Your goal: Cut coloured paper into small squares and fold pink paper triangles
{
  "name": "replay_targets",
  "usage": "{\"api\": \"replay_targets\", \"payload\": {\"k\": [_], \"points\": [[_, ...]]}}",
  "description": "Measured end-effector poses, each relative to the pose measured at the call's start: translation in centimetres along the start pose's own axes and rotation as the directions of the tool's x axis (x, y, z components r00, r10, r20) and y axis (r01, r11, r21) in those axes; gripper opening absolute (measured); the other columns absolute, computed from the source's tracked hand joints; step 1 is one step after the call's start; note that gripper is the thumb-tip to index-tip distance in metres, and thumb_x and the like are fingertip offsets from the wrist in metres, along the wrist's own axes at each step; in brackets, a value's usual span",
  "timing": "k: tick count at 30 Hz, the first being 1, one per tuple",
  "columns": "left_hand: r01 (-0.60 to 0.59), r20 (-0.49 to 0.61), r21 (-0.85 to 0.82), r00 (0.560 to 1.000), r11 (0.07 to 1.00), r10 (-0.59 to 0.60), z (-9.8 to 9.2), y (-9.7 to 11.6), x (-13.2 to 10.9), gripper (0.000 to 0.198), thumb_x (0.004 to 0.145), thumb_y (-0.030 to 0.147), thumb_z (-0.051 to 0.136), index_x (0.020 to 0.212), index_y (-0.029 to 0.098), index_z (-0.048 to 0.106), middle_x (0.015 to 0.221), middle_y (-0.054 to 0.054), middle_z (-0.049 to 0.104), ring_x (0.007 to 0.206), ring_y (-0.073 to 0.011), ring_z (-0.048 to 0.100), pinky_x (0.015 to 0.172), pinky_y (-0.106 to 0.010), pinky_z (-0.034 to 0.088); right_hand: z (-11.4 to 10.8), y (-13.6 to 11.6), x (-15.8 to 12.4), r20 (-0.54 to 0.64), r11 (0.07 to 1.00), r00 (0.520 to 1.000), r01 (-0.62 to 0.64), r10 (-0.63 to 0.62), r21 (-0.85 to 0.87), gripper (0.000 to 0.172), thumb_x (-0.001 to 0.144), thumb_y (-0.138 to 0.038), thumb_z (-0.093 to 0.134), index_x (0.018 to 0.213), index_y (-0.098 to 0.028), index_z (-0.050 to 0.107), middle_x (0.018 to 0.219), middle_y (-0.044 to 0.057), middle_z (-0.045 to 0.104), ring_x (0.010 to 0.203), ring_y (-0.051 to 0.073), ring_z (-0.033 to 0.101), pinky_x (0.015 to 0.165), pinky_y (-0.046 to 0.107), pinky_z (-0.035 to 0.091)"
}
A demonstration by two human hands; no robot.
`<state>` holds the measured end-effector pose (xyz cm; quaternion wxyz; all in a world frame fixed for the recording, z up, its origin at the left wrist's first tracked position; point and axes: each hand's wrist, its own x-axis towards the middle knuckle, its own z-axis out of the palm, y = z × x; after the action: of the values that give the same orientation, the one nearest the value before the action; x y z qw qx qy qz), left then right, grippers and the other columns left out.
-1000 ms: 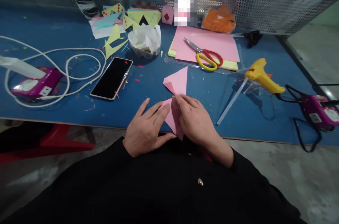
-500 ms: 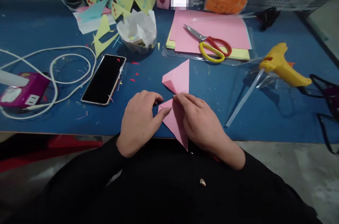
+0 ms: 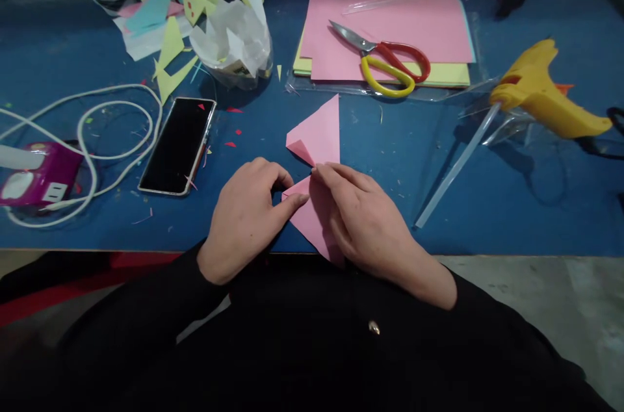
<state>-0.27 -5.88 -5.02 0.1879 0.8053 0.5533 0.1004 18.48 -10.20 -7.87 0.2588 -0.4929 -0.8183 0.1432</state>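
Observation:
A folded piece of pink paper (image 3: 322, 129) lies at the table's front edge, with angled points at its far and near ends and a notch on its left side. My left hand (image 3: 251, 214) pinches the lower flap at that side, thumb on top and fingers curled beneath or behind it. Over the paper's middle rests my right hand (image 3: 368, 223), its fingers together and the fingertips pressed down beside the notch. The palm hides part of the paper's right half.
Beyond the paper, red-and-yellow-handled scissors (image 3: 375, 58) lie on stacked coloured sheets (image 3: 390, 15). A yellow glue gun (image 3: 546, 97) is at right. Leftward are a phone (image 3: 178, 145), a white cable (image 3: 121, 103), a purple device (image 3: 43, 171) and a tub of paper scraps (image 3: 234, 41).
The camera view has tilted and shifted slightly, so the table items appear moved. Both hands keep nearly the same hold on the pink paper.

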Motion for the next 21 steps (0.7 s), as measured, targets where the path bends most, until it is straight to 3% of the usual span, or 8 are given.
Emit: {"api": "replay_targets", "payload": {"k": [6, 9, 14, 18, 21], "points": [[0.107, 0.089, -0.155, 0.992, 0.982, -0.094, -1.8, 0.0, 1.7, 0.018, 0.088, 0.038, 0.056, 0.084, 0.023, 0.065, 0.074, 0.002, 0.068, 0.065, -0.0173, 0.059, 0.060, -0.030, 0.037, -0.6, 0.0, -0.7, -0.231, 0.993, 0.969, -0.066, 0.088, 0.100, 0.046, 0.089, -0.008, 0.044, 0.135, -0.007, 0.052, 0.132, 0.019, 0.066, 0.127, 0.028, 0.058, 0.105, 0.048, 0.049], [0.037, 0.177, -0.164, 0.984, 0.986, -0.007, -3.1, -0.9, 3.9, 0.020, 0.085, 0.035, 0.055, 0.083, 0.023, 0.070, 0.079, 0.000, 0.071, 0.071, -0.0183, 0.061, 0.063, -0.029, 0.040, -0.7, 0.2, -0.8, -0.297, 0.985, 0.946, -0.094, 0.133, 0.144, 0.043, 0.091, -0.009, 0.046, 0.134, -0.012, 0.052, 0.128, 0.016, 0.068, 0.123, 0.026, 0.060, 0.104, 0.047, 0.050], [-0.082, 0.265, -0.073, 0.959, 0.994, 0.099, -4.3, -2.5, 8.1, 0.026, 0.081, 0.029, 0.052, 0.088, 0.022, 0.076, 0.090, -0.002, 0.076, 0.085, -0.0219, 0.066, 0.077, -0.032, 0.046, -0.4, 0.0, -0.8, -0.278, 0.990, 0.955, -0.074, 0.105, 0.118, 0.041, 0.092, -0.010, 0.047, 0.132, -0.012, 0.053, 0.127, 0.016, 0.069, 0.121, 0.027, 0.061, 0.101, 0.049, 0.051], [-0.239, 0.199, 0.121, 0.957, 0.964, 0.212, -4.6, -2.8, 9.5, 0.034, 0.085, 0.024, 0.048, 0.103, 0.022, 0.077, 0.108, -0.006, 0.076, 0.101, -0.0255, 0.067, 0.087, -0.035, 0.048, -1.6, -0.5, -1.2, -0.278, 0.997, 0.958, -0.058, 0.072, 0.059, 0.039, 0.092, -0.012, 0.049, 0.131, -0.011, 0.056, 0.126, 0.016, 0.070, 0.120, 0.026, 0.062, 0.101, 0.046, 0.052], [-0.279, 0.061, 0.337, 0.960, 0.899, 0.275, -4.9, -1.9, 8.5, 0.046, 0.088, 0.018, 0.047, 0.130, 0.017, 0.065, 0.124, -0.012, 0.069, 0.115, -0.0296, 0.062, 0.097, -0.041, 0.047, -4.8, 0.8, -2.0, -0.402, 0.991, 0.913, -0.115, 0.076, -0.074, 0.042, 0.092, -0.013, 0.048, 0.133, -0.011, 0.056, 0.129, 0.016, 0.068, 0.121, 0.024, 0.062, 0.104, 0.043, 0.050]]}}
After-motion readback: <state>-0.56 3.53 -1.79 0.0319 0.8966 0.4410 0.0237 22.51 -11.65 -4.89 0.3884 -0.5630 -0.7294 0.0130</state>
